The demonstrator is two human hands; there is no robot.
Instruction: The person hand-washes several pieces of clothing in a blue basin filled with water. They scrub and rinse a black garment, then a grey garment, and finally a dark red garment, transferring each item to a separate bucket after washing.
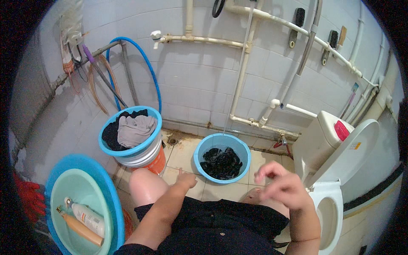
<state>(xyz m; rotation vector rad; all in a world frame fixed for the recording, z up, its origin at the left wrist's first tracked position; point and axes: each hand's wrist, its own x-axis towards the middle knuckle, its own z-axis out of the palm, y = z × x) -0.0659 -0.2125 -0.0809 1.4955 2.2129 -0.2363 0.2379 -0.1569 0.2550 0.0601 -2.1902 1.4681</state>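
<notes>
On the floor ahead of my knees stands a light blue basin [244, 144], with wet black clothes [221, 163] lying in it. A thin stream of water seems to fall into it from above. My left hand [186, 180] hovers beside my left knee, near the basin's left side, its index finger stretched out and nothing in it. Above my right knee my right hand [280, 185] is raised, fingers bent but apart, holding nothing I can see. It is nearest to the basin's right side and the toilet [331, 212].
At the left, a blue tub [153, 138] of grey and black clothes [136, 129] rests on a bucket [158, 163]. Nearer me, a pale green basin [80, 178] holds two bottles [87, 216]. Brushes [297, 25] hang on wall pipes [204, 39]. A blue hose [151, 63] loops behind the tub.
</notes>
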